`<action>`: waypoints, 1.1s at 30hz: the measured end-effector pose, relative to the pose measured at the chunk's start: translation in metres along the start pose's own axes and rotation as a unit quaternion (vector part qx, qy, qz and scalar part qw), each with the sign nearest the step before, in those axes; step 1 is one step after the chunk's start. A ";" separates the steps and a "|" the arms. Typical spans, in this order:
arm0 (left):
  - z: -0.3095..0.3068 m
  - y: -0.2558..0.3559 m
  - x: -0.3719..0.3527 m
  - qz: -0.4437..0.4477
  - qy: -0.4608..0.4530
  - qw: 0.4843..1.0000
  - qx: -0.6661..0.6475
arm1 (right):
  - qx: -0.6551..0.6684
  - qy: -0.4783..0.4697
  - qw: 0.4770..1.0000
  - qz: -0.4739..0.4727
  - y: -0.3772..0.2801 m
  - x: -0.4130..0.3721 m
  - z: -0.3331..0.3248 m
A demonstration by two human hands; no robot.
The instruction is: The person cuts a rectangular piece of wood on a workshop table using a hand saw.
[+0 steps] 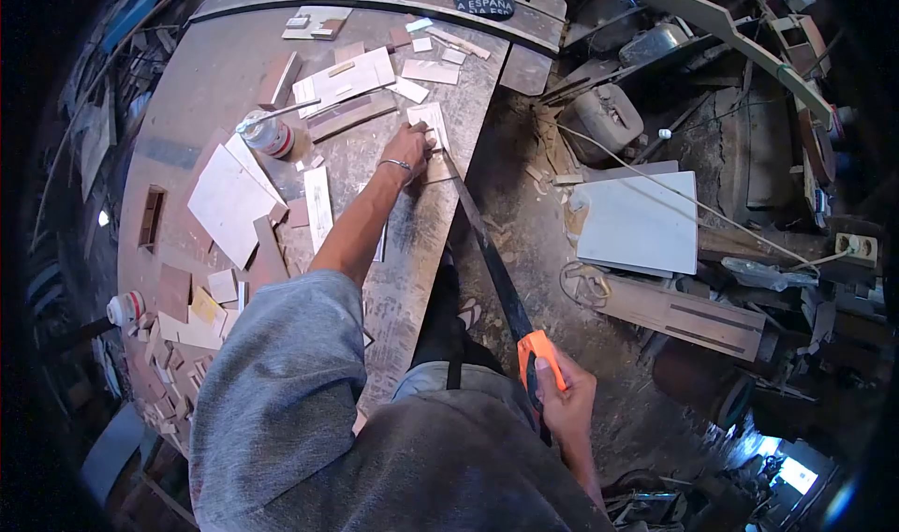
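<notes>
From my remote station, I record the right hand, lower right of centre, closed round the orange handle of a handsaw; the lower end of the handle and some of the fingers are hidden from me. The dark blade runs up and left to the light wood piece near the upper centre, at the right edge of the workbench. The blade's far end reaches this piece beside the left hand, but I cannot make out whether the teeth have entered the wood. The left hand lies on the piece with its fingers bent; the fingertips are partly concealed, so I cannot tell whether it grips or merely presses. A bracelet circles that wrist. The left sleeve covers part of the bench in the lower left. In the upper left stands a labelled jar, its lettering too small to read, with a thin stick across its top. Right of centre, a white panel lies below a jerrycan. The frame's corners fall into black, and clutter along the far left is indistinct.
</notes>
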State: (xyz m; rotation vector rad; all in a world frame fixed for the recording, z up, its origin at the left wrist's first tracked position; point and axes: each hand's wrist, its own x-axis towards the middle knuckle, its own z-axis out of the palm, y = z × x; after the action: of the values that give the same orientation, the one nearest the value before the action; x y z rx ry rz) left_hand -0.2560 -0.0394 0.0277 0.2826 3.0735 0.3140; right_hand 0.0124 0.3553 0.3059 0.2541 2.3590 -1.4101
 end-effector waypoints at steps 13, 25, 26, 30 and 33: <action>-0.019 0.013 -0.007 -0.046 0.028 0.995 -0.079 | 0.010 0.002 1.000 -0.022 0.010 0.048 0.020; -0.021 0.010 -0.008 -0.027 0.008 0.998 -0.049 | -0.003 -0.053 0.998 0.019 -0.018 0.035 0.018; -0.026 0.014 -0.009 -0.029 -0.003 0.999 -0.043 | 0.009 -0.049 0.998 0.033 -0.015 0.025 0.016; -0.013 0.002 0.002 -0.025 -0.013 0.999 -0.029 | 0.035 -0.041 0.997 0.047 -0.019 0.013 0.003; -0.004 0.004 -0.006 -0.008 0.018 0.998 -0.063 | 0.034 0.007 0.999 0.036 0.008 0.006 -0.016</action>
State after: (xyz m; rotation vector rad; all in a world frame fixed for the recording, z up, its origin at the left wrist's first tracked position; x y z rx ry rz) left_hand -0.2498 -0.0372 0.0327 0.2502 3.0725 0.5161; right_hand 0.0061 0.3730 0.3039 0.3650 2.2907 -1.4597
